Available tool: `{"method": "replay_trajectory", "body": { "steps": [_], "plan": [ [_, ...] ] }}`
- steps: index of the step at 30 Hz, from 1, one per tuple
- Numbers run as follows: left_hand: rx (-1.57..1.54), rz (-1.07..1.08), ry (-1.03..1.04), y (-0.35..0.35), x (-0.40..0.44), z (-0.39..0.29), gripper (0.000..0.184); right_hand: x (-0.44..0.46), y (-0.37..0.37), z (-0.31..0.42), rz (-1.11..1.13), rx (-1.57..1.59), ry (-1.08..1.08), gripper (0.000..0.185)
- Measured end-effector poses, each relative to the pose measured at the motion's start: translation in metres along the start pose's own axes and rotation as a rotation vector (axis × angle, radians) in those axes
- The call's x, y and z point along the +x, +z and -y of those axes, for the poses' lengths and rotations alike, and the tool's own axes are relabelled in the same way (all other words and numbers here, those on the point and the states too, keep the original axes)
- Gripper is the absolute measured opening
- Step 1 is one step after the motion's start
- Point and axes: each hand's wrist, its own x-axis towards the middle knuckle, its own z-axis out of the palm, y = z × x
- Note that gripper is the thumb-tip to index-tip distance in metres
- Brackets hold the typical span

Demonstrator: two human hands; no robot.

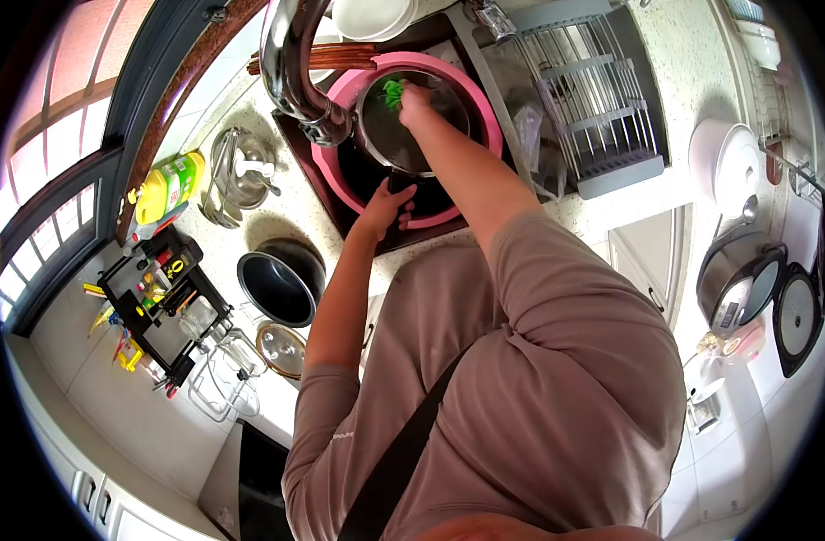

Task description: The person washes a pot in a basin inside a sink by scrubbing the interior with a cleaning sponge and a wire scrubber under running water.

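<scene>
A round metal pan (430,126) is tilted over a pink basin (484,108) in the dark sink. My left hand (391,209) is closed around the pan's black handle (400,182) at the near side. Inside the pan, my right hand (415,105) grips a bright green scrubber (393,94) near the far left rim. The curved chrome faucet (290,72) stands just left of the basin.
Left of the sink are a bowl of utensils (241,171), a yellow bottle (170,187) and a black pot (281,282). Chopsticks (327,58) and white bowls (373,16) lie beyond the basin. A dish rack (593,99) stands to the right.
</scene>
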Motion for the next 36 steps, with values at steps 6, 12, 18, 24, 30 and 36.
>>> {"method": "replay_trajectory", "body": {
  "steps": [6,12,18,24,30,36],
  "plan": [
    [0.205,-0.030,0.018,0.006,0.006,0.008,0.026,-0.073,-0.002,-0.008,0.226,-0.536,-0.044,0.028],
    [0.135,-0.045,-0.056,0.007,0.006,0.007,0.026,-0.111,-0.062,0.016,0.850,-0.799,0.072,0.028],
    [0.148,0.027,-0.057,0.004,0.000,0.002,0.025,-0.071,-0.031,0.012,0.489,-0.186,0.203,0.017],
    [0.154,0.002,-0.015,0.003,0.003,-0.003,0.024,-0.063,-0.020,0.004,0.555,-0.007,0.217,0.015],
    [0.119,-0.047,-0.050,-0.005,0.003,0.003,0.024,-0.110,-0.055,0.030,0.892,-0.919,0.033,0.023],
    [0.041,0.021,-0.085,-0.017,0.002,0.003,0.027,-0.119,-0.059,0.030,0.913,-1.103,0.026,0.035]
  ]
}}
